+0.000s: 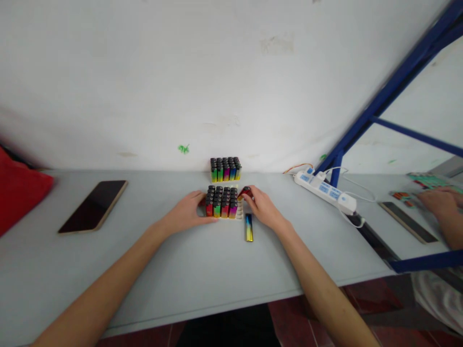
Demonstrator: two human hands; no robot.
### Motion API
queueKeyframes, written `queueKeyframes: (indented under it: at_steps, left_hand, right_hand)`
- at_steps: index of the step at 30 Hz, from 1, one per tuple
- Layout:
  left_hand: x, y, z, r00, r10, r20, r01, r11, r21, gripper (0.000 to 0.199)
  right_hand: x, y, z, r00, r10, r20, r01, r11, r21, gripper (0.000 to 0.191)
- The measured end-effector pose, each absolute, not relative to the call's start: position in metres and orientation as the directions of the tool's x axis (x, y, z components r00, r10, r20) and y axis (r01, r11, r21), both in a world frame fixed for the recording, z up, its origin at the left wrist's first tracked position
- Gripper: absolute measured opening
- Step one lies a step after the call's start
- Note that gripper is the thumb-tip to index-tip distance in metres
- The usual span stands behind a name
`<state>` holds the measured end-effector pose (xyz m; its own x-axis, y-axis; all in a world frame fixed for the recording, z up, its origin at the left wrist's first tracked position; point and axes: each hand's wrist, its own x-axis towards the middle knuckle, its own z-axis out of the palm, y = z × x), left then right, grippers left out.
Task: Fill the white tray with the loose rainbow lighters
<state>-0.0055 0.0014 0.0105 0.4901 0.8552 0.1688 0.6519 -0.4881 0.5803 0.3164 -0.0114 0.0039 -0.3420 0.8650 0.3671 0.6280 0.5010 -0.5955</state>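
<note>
Several upright lighters (221, 202) with black tops and coloured bodies stand in rows in a white tray (239, 212), whose right column shows bare slots. My left hand (187, 211) is closed round the left side of this group. Between the fingers of my right hand (263, 207) is a red lighter (245, 191), tilted over the tray's back right corner. A blue and yellow lighter (249, 227) lies flat just right of the tray's front. Behind, near the wall, stands a second block of lighters (226, 169).
A dark phone-like slab (93, 206) lies at the left, beside a red cloth item (21, 188). To the right are a white power strip (325, 192) with cables and a blue metal frame (383, 91). Beyond it, another person's hand (436, 202) shows near a second slab (408, 221).
</note>
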Motion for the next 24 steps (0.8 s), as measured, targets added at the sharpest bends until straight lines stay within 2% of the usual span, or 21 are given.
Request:
queueKeyframes:
  at_steps: [6,10,15,20,24]
  left_hand:
    - [-0.006,0.003,0.009,0.487,0.86,0.156,0.671,-0.482,0.564,0.066]
    - [-0.006,0.003,0.009,0.481,0.863,0.158,0.676,-0.479,0.56,0.064]
    - [-0.005,0.003,0.01,0.496,0.852,0.167,0.658,-0.494,0.568,0.059]
    - [-0.004,0.003,0.01,0.499,0.842,0.206,0.659,-0.523,0.541,0.057]
    - [-0.002,0.001,0.012,0.495,0.846,0.198,0.666,-0.516,0.539,0.056]
  right_hand:
    - [0.315,-0.01,0.003,-0.379,0.865,0.328,0.69,0.501,-0.523,0.013]
    - [0.308,-0.018,0.01,-0.369,0.898,0.24,0.77,0.44,-0.462,0.008]
    - [0.314,-0.062,0.026,-0.171,0.953,0.251,0.841,0.273,-0.466,0.034]
    - [0.303,-0.105,0.015,-0.064,0.986,0.154,0.925,0.116,-0.362,0.046]
    - [0.3,-0.103,0.003,-0.06,0.983,0.172,0.915,0.123,-0.384,0.042]
